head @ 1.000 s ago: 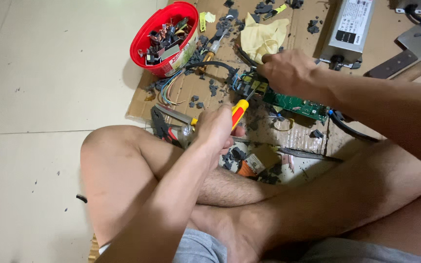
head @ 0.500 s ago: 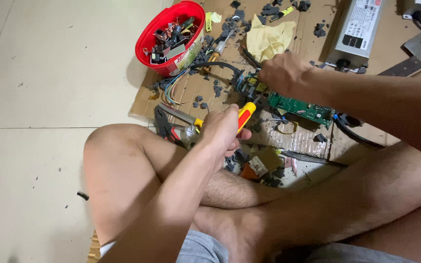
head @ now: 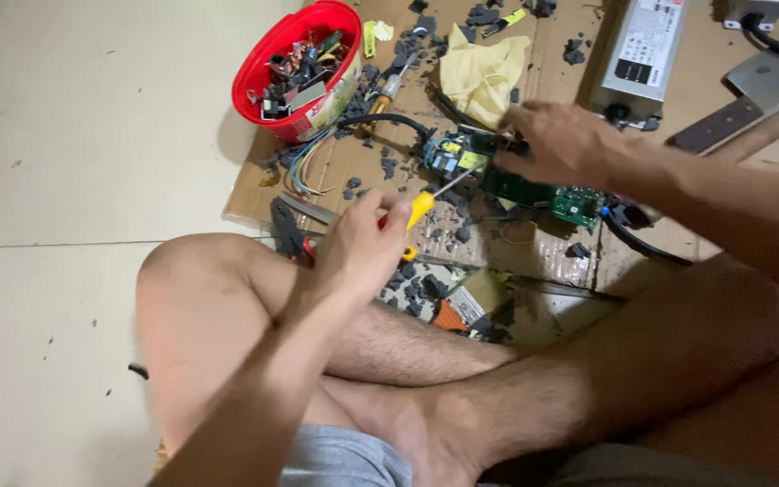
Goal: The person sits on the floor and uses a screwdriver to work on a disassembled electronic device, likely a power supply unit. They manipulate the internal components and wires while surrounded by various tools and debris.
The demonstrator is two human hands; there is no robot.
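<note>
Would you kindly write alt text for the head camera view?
Seated cross-legged on the floor, a person's left hand holds a yellow-handled screwdriver against a green circuit board steadied by the right hand. A red bowl of parts sits on cardboard.

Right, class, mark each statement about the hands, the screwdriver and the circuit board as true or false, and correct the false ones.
1. The left hand holds a screwdriver with a yellow and red handle. True.
2. The right hand rests on the green circuit board. True.
3. The red bowl is empty. False: it holds small parts.
4. The work lies on a wooden table. False: it lies on cardboard on a tiled floor.
5. A yellow cloth lies beyond the board. True.
</note>
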